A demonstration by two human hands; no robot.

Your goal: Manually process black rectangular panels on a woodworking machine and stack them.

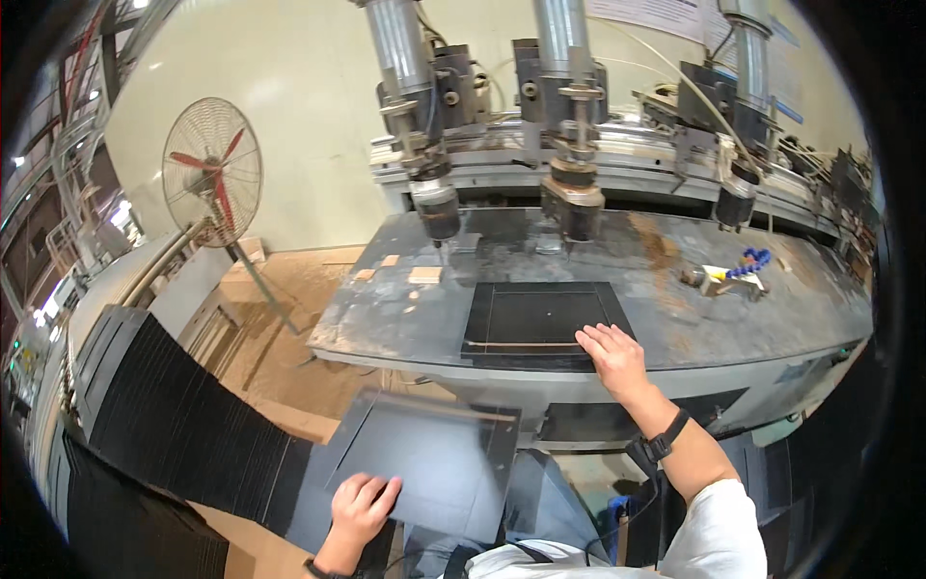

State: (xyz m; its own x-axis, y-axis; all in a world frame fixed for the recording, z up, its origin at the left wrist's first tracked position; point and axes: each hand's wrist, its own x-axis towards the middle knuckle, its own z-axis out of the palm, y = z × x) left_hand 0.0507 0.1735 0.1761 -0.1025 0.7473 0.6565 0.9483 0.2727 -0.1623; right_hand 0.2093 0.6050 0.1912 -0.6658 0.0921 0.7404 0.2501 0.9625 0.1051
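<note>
My left hand [363, 510] is closed on the near edge of a flat black panel [424, 463], tilted in front of my lap, its face shining with reflected light. A second black panel [545, 314] lies flat at the front edge of the machine table, with thin lines near its borders and a narrow light-brown strip along its near side. My right hand [612, 359] rests on this panel's near right corner, fingers stretched out. Three machine spindle heads hang over the table; the middle spindle head [576, 203] is just beyond the flat panel.
A long row of stacked black panels [183, 415] leans at my left. The grey machine table [386, 314] carries dust, small wood scraps [424, 275] and a blue jointed hose [752, 261] at right. A caged fan with red blades [210, 164] stands at the far left.
</note>
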